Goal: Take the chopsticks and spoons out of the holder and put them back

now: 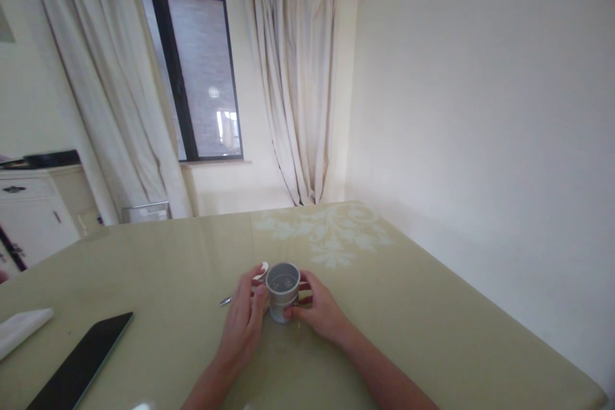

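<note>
A grey cylindrical cup (283, 295), with small holes or dots on its inner floor, stands upright at the table's middle. My right hand (319, 307) is closed around its right side, thumb low on the front and fingers behind. Against the cup's left side, my left hand (245, 311) has its thumb and fingers curled about a small white round piece (262, 271), mostly covered by the fingers. Whether the left fingers also press on the cup I cannot tell. A small shiny metal tip (225, 301) sticks out to the left, beside the left hand; its other end is hidden.
The glossy green table (432, 333) has a pale floral pattern at its far end. At the left lie a dark flat slab (84, 359) and a white folded thing (24, 327). A white wall (480, 109) runs along the right edge; curtains and a window stand beyond.
</note>
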Motion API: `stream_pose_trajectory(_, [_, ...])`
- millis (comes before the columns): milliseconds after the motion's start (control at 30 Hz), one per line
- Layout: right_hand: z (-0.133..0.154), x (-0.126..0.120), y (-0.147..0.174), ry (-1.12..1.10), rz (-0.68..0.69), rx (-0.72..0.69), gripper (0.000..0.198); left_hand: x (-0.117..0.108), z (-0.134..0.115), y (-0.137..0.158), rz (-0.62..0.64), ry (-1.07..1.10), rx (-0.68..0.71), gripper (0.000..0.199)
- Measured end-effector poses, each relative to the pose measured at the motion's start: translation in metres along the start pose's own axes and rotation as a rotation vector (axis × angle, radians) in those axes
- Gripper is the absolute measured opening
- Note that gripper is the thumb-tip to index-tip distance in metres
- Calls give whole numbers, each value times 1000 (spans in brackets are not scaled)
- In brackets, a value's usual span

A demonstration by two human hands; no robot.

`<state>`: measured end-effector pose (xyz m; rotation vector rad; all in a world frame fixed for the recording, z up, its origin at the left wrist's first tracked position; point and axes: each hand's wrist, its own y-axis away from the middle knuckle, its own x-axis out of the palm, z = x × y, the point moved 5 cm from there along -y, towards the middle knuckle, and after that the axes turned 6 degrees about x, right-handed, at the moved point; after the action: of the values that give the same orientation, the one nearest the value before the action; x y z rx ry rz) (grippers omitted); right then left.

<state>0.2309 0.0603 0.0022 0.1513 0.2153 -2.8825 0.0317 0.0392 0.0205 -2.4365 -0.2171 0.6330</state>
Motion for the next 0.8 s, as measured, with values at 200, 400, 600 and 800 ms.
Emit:
stream_pose_trajectory(200, [-4,-30,-6,116,-252,-50,40,-15,-15,6,-200,-199,314,40])
stream_pose_trajectory(400, [5,-33,2,365,-324,-195,52,24,-41,29,369,-267,467,53])
stream_pose_trajectory(600, [8,-31,7,424,-380,-215,60,45,-42,42,613,-273,477,74])
stream_pose_trajectory(800, [5,-54,-2,351,-503,-164,61,8,-22,17,326,-419,486,51])
